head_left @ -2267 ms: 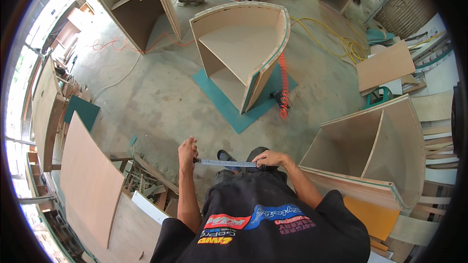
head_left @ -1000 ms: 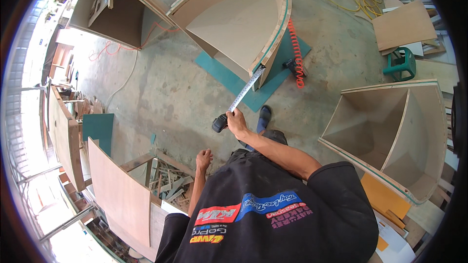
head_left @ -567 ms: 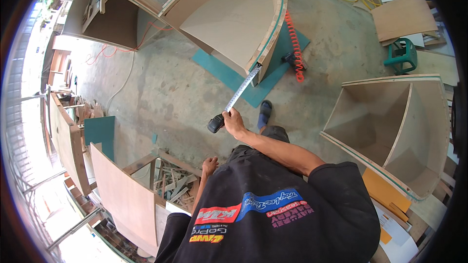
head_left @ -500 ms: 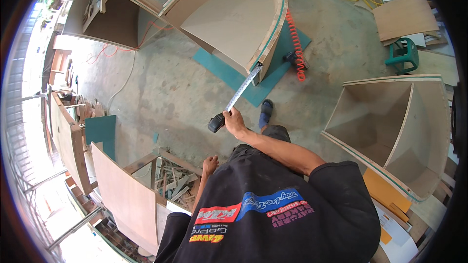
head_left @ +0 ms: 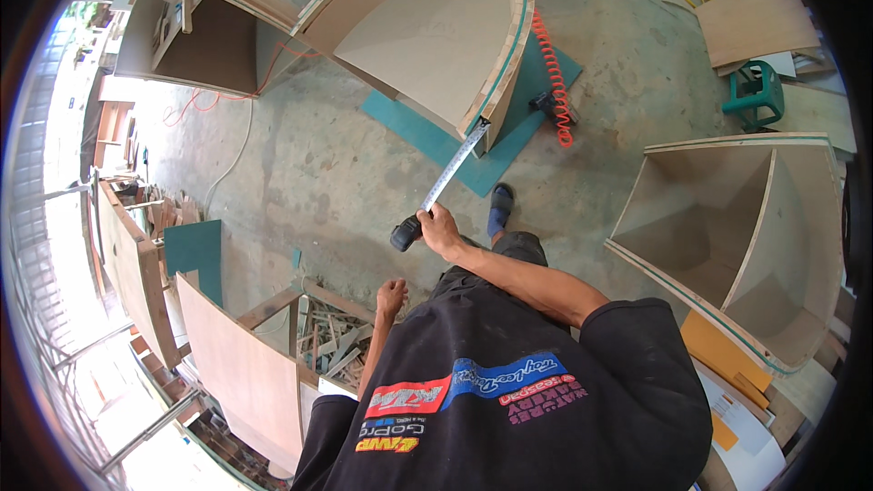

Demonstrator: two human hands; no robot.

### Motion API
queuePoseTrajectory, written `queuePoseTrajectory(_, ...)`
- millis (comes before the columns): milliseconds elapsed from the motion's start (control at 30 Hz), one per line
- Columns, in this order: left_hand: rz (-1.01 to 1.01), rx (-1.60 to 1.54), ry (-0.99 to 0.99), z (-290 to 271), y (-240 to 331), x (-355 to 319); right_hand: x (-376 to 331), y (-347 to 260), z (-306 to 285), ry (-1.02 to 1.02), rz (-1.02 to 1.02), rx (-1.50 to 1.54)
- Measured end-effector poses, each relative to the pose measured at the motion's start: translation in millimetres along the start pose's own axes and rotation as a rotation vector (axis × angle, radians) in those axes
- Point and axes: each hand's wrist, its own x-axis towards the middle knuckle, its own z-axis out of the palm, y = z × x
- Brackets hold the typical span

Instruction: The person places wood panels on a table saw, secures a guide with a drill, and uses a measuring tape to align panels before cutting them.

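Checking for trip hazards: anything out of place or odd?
Slightly: a dark tool lies at the edge of the green sheet with a red coiled hose, beside the curved cabinet; possibly a trip risk. No obvious damage.

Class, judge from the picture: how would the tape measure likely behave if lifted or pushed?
The tape measure is probably light, since the right hand alone holds it. Its blade seems fairly stiff, spanning nearly straight to the cabinet, but looks thin, so it may buckle if pushed hard.

Open flr [head_left: 300, 159] fwd-L of hands [head_left: 441, 234]; tape [head_left: 447, 177] & cabinet [head_left: 436, 50] block fwd
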Motion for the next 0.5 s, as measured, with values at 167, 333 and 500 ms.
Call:
queuePoseTrajectory(167,0.001,-0.023,0.018,5,-4,1,7,11,-1,0.012,-0.041,-0.066)
queuePoseTrajectory(333,-0.012,-0.050,0.026,9,-3,-4,10,18,-1,0.021,-0.005,-0.095)
queuePoseTrajectory(500,0.007,0.067,0.032,10,-9,7,14,32,-3,-0.069,0.104,0.208)
